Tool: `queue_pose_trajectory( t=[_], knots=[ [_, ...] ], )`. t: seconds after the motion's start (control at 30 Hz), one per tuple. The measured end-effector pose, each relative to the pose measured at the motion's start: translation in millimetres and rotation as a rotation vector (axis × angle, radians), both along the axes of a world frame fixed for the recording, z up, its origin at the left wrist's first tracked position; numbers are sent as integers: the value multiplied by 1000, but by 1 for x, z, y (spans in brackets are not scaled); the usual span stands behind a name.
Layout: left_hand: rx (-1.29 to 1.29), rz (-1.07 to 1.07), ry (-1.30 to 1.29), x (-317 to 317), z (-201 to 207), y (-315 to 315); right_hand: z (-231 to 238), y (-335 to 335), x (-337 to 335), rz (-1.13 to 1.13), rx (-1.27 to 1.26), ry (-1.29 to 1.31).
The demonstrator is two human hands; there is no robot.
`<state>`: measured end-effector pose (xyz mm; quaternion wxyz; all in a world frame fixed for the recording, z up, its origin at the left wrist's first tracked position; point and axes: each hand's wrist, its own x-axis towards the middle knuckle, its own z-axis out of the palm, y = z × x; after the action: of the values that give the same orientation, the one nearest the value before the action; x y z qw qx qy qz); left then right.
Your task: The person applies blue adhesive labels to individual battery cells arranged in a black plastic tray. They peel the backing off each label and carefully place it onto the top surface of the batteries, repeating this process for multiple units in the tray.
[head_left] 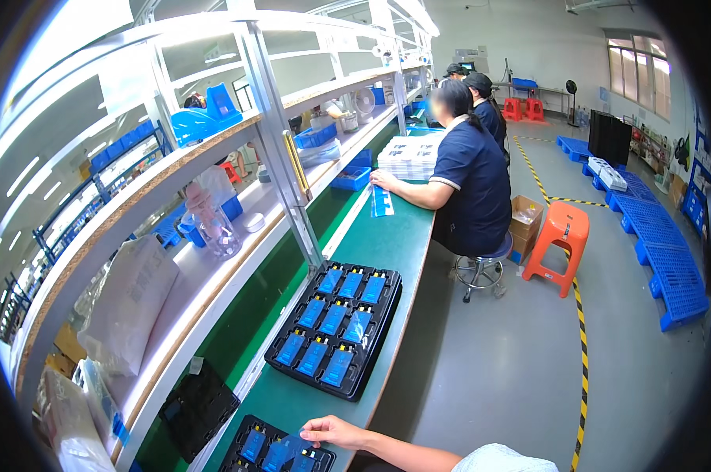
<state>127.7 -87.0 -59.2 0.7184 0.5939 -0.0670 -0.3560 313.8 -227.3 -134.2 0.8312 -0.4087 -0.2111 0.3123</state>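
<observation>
My right hand (332,432) reaches in from the lower right over a black compartment tray (233,455) at the bottom edge. Its fingers are closed at the edge of a thin, glossy blue piece (296,444), which looks like a film or flat pack. Beside it in that tray lie flat blue rectangular packs (253,445) with yellowish ends. Farther along the green bench sits a larger black tray (376,367), with blue packs (333,318) in rows in its pockets. My left hand is out of view.
A black tray piece (199,411) leans by the shelf at left. Shelving (265,102) with a clear bottle (214,224) and plastic bags (127,311) runs along the bench (395,244). A co-worker (477,185) sits farther along, near an orange stool (561,244) and blue pallets (654,244).
</observation>
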Motion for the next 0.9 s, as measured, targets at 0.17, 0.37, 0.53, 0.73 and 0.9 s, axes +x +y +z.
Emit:
queue_pose_trajectory(
  t=[0.17,0.37,0.53,0.73,0.9],
  knots=[
    [-50,-18,-72,0,-5,-1,3,-2,0,14,-11,-6],
    [106,66,168,-2,0,0,-2,-3,1,14,-26,4],
    [65,5,107,-6,-14,8,5,1,-2,-30,-31,14],
    [-50,-8,170,-10,-7,14,0,-2,0,21,-34,13],
    [53,-42,-186,-12,-6,14,0,-3,1,14,-52,7]
  ],
)
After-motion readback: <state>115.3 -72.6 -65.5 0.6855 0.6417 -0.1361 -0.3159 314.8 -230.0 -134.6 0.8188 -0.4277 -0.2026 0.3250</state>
